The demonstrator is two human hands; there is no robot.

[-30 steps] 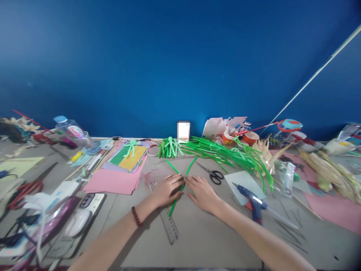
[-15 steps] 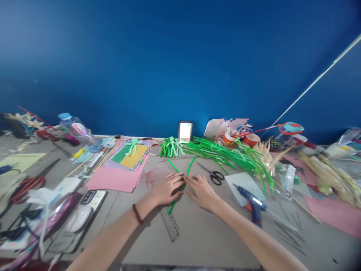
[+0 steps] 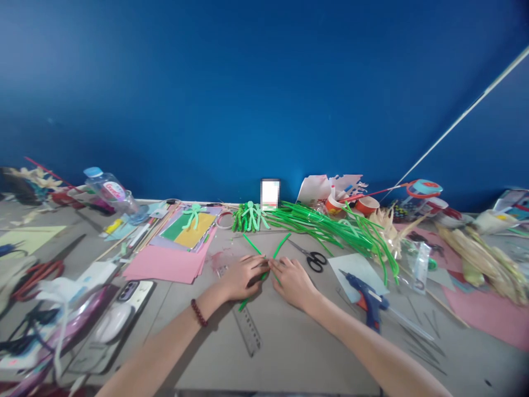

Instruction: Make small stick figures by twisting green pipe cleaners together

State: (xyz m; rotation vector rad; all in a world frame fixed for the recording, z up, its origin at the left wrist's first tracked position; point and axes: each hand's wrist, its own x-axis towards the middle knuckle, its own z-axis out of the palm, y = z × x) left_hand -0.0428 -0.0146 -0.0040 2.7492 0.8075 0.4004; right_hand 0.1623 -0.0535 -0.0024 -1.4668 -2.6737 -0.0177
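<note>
Two green pipe cleaners [image 3: 282,246] cross near the middle of the table, their upper ends spread in a V. My left hand [image 3: 244,277] has its fingers closed round the crossing, and one green end sticks out below it. My right hand [image 3: 292,280] meets it from the right, fingertips pressed on the same green stems. The exact grip under the fingers is hidden. A clear ruler [image 3: 248,329] lies partly under my left hand. Black scissors [image 3: 316,261] rest beyond my right hand.
Green pipe cleaners [image 3: 347,234] and small green figures [image 3: 250,216] lie at the back. A blue glue gun [image 3: 372,303] is at right. Pink paper [image 3: 165,263] and a phone [image 3: 93,344] are at left.
The right-hand upper green end has tilted further right, and the lower end has moved slightly up and left. Both hands stay together at the crossing.
</note>
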